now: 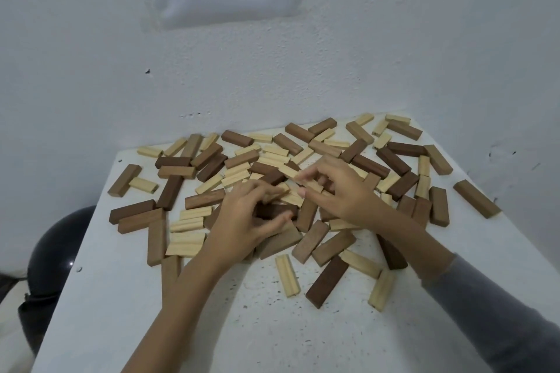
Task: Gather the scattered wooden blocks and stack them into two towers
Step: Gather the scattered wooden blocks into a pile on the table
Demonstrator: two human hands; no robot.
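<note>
Several wooden blocks in pale, mid-brown and dark brown lie scattered flat across a white table. My left hand is over the middle of the pile, its fingers curled round a dark brown block; the hand is blurred. Just to its right, my right hand has curled fingers pinching a pale block. A dark block and a pale grooved block lie nearest to me. No tower stands anywhere on the table.
A white textured wall rises directly behind the table. A dark rounded object sits below the table's left edge. One mid-brown block lies close to the right edge. The table's near part shows bare, speckled surface.
</note>
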